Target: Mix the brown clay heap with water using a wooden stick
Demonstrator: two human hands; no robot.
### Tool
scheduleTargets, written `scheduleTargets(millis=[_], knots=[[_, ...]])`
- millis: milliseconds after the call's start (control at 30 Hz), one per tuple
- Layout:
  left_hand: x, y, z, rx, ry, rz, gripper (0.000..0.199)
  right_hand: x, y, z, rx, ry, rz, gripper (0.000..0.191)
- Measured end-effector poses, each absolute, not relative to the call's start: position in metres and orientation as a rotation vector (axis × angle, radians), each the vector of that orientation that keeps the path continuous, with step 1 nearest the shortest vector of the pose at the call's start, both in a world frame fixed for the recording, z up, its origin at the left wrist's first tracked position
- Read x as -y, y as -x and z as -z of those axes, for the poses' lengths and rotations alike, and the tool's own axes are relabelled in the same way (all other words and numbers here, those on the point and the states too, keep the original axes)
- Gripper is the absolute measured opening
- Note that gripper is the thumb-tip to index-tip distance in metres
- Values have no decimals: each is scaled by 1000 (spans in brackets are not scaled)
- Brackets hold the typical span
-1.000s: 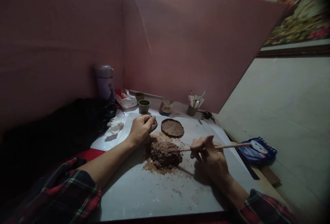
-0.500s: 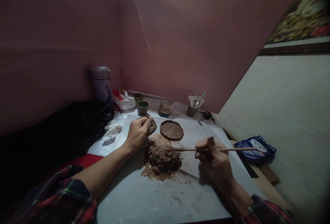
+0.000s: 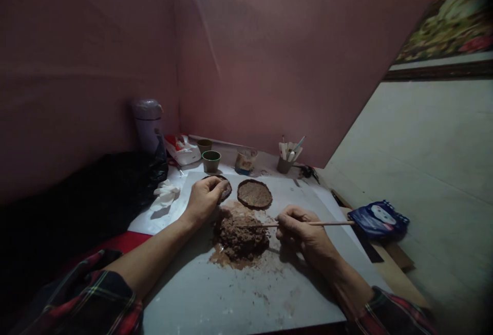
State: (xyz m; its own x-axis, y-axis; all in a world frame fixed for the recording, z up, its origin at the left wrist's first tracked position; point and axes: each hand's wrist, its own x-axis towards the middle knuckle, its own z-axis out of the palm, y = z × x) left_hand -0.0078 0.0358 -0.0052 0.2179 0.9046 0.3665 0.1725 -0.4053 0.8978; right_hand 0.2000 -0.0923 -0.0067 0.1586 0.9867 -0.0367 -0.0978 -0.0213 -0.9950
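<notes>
A heap of crumbly brown material (image 3: 242, 238) lies on a pale board (image 3: 215, 299), with wet brown stains around it. My right hand (image 3: 304, 229) is closed round a thin wooden stick (image 3: 333, 223), whose left end reaches over the heap. Behind the heap lies a flat brown disc with a raised dark rim (image 3: 254, 194). My left hand (image 3: 206, 199) has its fingers pinched at the near side of a second, smaller rimmed disc (image 3: 227, 191), which it partly covers. Whether those fingers grip the disc or some small piece is hidden.
Two small cups (image 3: 211, 161), a clear container (image 3: 245, 161) and a cup of pens (image 3: 285, 164) stand along the back. A crumpled white glove (image 3: 166, 193) and black plastic (image 3: 111, 186) are on the left. A blue packet (image 3: 379, 220) lies at the right.
My right hand has moved left along the stick, nearer the heap, and its fingers have closed in. My left hand has barely moved. The whole view has shifted slightly.
</notes>
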Motion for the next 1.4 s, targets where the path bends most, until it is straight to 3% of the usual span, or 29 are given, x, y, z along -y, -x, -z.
scheduleTargets(millis=[233, 633, 967, 1400], knots=[[-35, 6, 8, -962, -1750, -1197, 25, 93, -201, 5, 983, 1225, -1187, 22], [-40, 5, 15, -851, -1747, -1149, 18, 92, -207, 6, 745, 1015, -870, 16], [-37, 8, 9, -831, -1812, -1128, 28, 93, -204, 7, 803, 1020, -931, 19], [-38, 5, 7, -859, -1857, -1198, 30, 96, -195, 9, 1098, 1339, -1079, 23]])
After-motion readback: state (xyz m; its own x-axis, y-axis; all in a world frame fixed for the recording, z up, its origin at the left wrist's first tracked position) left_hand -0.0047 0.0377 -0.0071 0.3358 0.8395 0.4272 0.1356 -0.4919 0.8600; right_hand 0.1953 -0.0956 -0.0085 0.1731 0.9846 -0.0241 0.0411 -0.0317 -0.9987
